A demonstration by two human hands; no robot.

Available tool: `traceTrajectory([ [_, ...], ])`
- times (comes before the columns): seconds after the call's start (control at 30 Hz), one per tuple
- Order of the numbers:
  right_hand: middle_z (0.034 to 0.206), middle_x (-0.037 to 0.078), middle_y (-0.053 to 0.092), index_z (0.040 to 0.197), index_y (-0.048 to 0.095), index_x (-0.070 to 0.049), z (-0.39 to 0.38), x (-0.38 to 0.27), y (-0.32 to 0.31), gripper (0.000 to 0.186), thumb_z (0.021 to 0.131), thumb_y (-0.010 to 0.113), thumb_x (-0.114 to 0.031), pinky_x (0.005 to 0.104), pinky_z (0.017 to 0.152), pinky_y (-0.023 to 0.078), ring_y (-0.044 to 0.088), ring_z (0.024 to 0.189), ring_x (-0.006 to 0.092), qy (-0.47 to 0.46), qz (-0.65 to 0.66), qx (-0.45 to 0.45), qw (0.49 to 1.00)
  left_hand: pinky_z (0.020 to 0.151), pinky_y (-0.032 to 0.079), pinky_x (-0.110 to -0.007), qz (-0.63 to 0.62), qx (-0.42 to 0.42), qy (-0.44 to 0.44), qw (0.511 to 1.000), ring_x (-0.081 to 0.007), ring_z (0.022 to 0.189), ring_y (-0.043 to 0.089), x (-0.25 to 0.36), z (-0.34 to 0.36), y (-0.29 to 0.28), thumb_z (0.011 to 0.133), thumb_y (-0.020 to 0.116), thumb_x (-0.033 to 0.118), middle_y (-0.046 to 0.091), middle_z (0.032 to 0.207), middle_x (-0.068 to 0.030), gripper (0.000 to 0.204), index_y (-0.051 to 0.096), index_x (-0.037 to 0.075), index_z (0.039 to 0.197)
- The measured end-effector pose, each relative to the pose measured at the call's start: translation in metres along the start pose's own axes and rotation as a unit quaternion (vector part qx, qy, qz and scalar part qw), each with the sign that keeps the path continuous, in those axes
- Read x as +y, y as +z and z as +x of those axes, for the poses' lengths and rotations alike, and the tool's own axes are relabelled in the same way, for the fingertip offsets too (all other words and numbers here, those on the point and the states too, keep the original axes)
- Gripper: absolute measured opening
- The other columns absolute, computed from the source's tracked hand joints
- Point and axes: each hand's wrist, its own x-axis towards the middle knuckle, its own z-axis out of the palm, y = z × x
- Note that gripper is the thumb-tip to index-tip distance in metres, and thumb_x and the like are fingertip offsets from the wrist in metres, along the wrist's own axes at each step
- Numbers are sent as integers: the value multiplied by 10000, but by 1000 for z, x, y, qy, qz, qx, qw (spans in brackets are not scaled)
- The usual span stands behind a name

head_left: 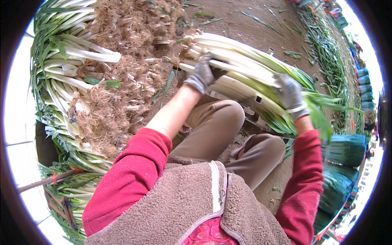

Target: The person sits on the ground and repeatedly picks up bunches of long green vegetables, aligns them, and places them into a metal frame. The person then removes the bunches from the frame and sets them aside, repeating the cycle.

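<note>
Leek stack (245, 61): I see it lying crosswise just beyond the knees, white ends leftward.
Left hand (203, 75): gloved, clasped round white stalk near those ends.
Right hand (290, 93): gloved, touching the greener part; I can't tell its grip.
Far left: root-bearing pile (87, 53).
Far right: blue-green bundles (345, 150).

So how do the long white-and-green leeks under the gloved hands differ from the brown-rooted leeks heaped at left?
The long leeks point their leaves right; the heaped leeks, mostly left. Heaped leeks show dense brown roots, the long leeks far fewer. Both have white stalks.
</note>
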Motion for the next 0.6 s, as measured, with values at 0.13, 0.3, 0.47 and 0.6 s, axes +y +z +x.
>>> traceTrajectory([
  [0.13, 1016, 112, 617, 1244, 619, -196, -6, -25, 61, 482, 777, 734, -156, 431, 767, 508, 622, 905, 329, 43, 14, -23, 999, 814, 600, -526, 9, 114, -38, 993, -332, 964, 685, 31, 12, -68, 956, 582, 340, 642, 1141, -193, 440, 495, 59, 1282],
  [0.3, 981, 111, 632, 1167, 658, -189, -10, -27, 69, 411, 769, 745, -140, 424, 753, 508, 631, 892, 330, 75, 81, -21, 994, 773, 612, -473, 179, 45, -80, 980, -319, 937, 695, 44, -16, -71, 882, 634, 575, 644, 1159, -176, 682, 468, 78, 1318],
  [0.47, 992, 106, 622, 1193, 663, -175, -1, -28, 71, 417, 785, 751, -183, 394, 761, 508, 629, 915, 319, 149, 96, -79, 981, 729, 580, -279, 371, 117, -17, 921, -146, 804, 680, 26, -67, -53, 939, 658, 369, 703, 922, -87, 363, 648, 33, 1075],
  [0.6, 979, 91, 643, 1200, 666, -208, 1, -30, 61, 416, 793, 754, -213, 390, 745, 519, 642, 885, 303, 94, 100, -29, 990, 662, 524, -258, 624, -79, 290, 722, -135, 781, 648, -16, -73, -33, 899, 681, 106, 688, 922, -84, 123, 677, 36, 1000],
])
